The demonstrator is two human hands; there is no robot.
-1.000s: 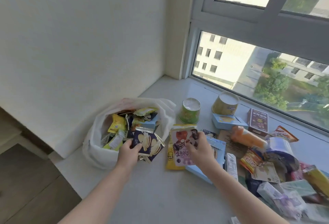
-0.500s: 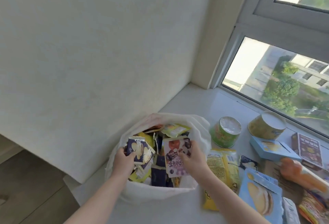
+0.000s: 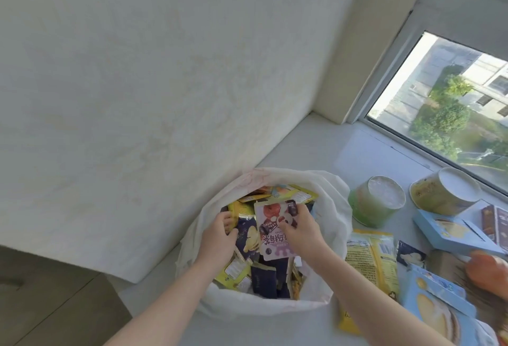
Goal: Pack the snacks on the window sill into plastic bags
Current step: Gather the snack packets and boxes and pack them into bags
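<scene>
A white plastic bag (image 3: 334,224) stands open on the window sill (image 3: 330,150), full of several snack packets. Both hands are inside its mouth. My left hand (image 3: 218,241) grips a dark blue chip packet (image 3: 248,238) at the bag's left side. My right hand (image 3: 301,231) pinches a pink and white snack pouch (image 3: 270,231) by its right edge, holding it upright above the other packets. A dark blue box (image 3: 264,281) stands in the bag below the pouch.
To the right of the bag lie a yellow packet (image 3: 371,260), a green tub (image 3: 376,202), a yellow tub (image 3: 445,194), light blue boxes (image 3: 453,231), a brown box (image 3: 494,222) and an orange item (image 3: 489,271). The wall runs along the left; the window is at far right.
Both hands carried their packets from the sill into the bag's mouth and have pushed them deeper among the other snacks. The view has swung left and closer.
</scene>
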